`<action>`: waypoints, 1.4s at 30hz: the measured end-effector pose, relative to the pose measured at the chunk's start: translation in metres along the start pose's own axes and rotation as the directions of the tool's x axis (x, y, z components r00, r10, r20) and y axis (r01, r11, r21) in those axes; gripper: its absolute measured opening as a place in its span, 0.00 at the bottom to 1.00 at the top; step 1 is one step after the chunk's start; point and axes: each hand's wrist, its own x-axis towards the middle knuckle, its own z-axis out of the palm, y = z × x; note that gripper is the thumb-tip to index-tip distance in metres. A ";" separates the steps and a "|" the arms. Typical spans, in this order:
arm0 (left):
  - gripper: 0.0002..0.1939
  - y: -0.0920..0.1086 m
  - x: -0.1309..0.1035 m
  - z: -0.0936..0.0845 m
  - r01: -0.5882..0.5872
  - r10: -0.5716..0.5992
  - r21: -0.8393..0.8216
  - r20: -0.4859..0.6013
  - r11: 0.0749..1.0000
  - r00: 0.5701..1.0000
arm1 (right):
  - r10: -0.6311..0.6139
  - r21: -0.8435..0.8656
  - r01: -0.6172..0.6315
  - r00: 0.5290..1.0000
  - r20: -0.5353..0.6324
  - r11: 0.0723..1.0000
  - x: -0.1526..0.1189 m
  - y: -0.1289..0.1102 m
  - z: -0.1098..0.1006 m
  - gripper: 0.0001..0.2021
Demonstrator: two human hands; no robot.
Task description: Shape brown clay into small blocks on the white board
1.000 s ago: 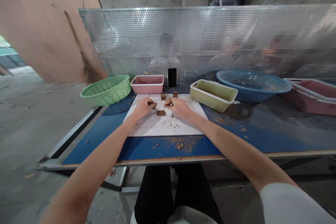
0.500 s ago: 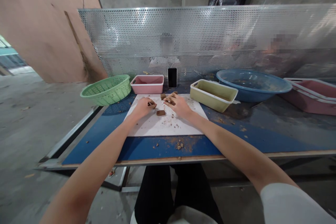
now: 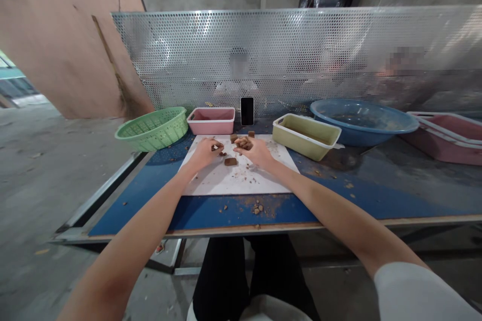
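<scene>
A white sheet [image 3: 211, 185] lies on the blue tabletop, strewn with brown crumbs. Over its left part is my left hand [image 3: 206, 151], fingers curled; anything inside them is too small to make out. Small reddish-brown bits [image 3: 222, 154] lie beside its fingertips. My right hand [image 3: 258, 151] is closed on a brown lump [image 3: 244, 144] over the middle of the sheet. Between and just below the hands rests a brown block [image 3: 230, 161]. Two more brown pieces, one at the back [image 3: 234, 138] and one behind the right hand [image 3: 251, 134], sit near the sheet's far edge.
Behind the sheet stand a green basket [image 3: 154, 130], a pink bin [image 3: 211, 121], a phone [image 3: 247, 111], a yellow-green bin [image 3: 307, 136] and a blue basin [image 3: 361, 120]. Pink bins [image 3: 444, 140] are at far right. Pebbles [image 3: 258, 208] lie near the table's front edge.
Reddish-brown bits now show below my left fingertips. My right fingers have shifted, showing more of the brown lump and the piece behind.
</scene>
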 end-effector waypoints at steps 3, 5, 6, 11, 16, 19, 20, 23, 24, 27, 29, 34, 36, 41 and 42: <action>0.17 0.009 -0.002 -0.005 0.014 -0.015 -0.016 -0.067 1.000 0.998 | 0.030 0.054 -0.031 0.999 0.014 0.998 -0.001 -0.003 0.001 0.14; 0.19 0.013 -0.004 -0.006 0.061 -0.070 -0.085 -0.098 0.994 0.993 | 0.027 0.075 -0.031 0.998 0.049 0.997 -0.003 -0.005 0.001 0.14; 0.20 0.016 -0.004 -0.007 0.090 -0.104 -0.144 -0.094 0.985 0.990 | 0.016 0.068 -0.020 0.998 0.061 0.997 -0.003 -0.006 0.001 0.15; 0.26 0.028 -0.008 -0.004 0.226 -0.206 -0.568 0.099 0.792 0.973 | -0.225 -0.133 0.216 0.972 -0.061 0.967 -0.004 -0.009 0.002 0.14; 0.27 0.038 -0.012 -0.001 0.342 -0.156 -0.791 0.306 0.507 0.939 | -0.343 -0.215 0.311 0.930 -0.134 0.926 -0.004 -0.015 0.005 0.13; 0.25 0.039 -0.014 -0.001 0.368 -0.133 -0.811 0.347 0.456 0.928 | -0.338 -0.214 0.309 0.935 -0.112 0.927 -0.006 -0.017 0.006 0.12; 0.25 0.039 -0.014 -0.001 0.370 -0.132 -0.812 0.349 0.452 0.928 | -0.340 -0.212 0.313 0.934 -0.108 0.926 -0.007 -0.018 0.006 0.12; 0.25 0.038 -0.014 0.000 0.368 -0.142 -0.819 0.341 0.441 0.929 | -0.362 -0.228 0.336 0.928 -0.084 0.914 -0.008 -0.019 0.007 0.14; 0.25 0.037 -0.014 0.001 0.367 -0.145 -0.825 0.338 0.430 0.930 | -0.370 -0.238 0.345 0.926 -0.071 0.908 -0.009 -0.019 0.007 0.15; 0.23 0.033 -0.012 0.003 0.370 -0.142 -0.841 0.342 0.395 0.929 | -0.375 -0.249 0.351 0.925 -0.054 0.903 -0.010 -0.018 0.007 0.17; 0.22 0.031 -0.011 0.004 0.375 -0.137 -0.845 0.350 0.381 0.927 | -0.368 -0.245 0.343 0.928 -0.061 0.907 -0.010 -0.017 0.008 0.16; 0.22 0.026 -0.012 0.010 0.387 -0.135 -0.852 0.363 0.353 0.922 | -0.346 -0.244 0.326 0.937 -0.044 0.913 -0.010 -0.016 0.009 0.13; 0.22 0.025 -0.013 0.012 0.395 -0.138 -0.855 0.370 0.336 0.919 | -0.327 -0.255 0.309 0.945 -0.029 0.916 -0.009 -0.016 0.009 0.13; 0.22 0.026 -0.013 0.015 0.403 -0.154 -0.867 0.374 0.293 0.915 | -0.336 -0.301 0.320 0.942 -0.001 0.898 -0.007 -0.017 0.007 0.10; 0.23 0.027 -0.013 0.015 0.405 -0.161 -0.868 0.373 0.287 0.914 | -0.341 -0.307 0.326 0.940 0.006 0.894 -0.007 -0.018 0.007 0.10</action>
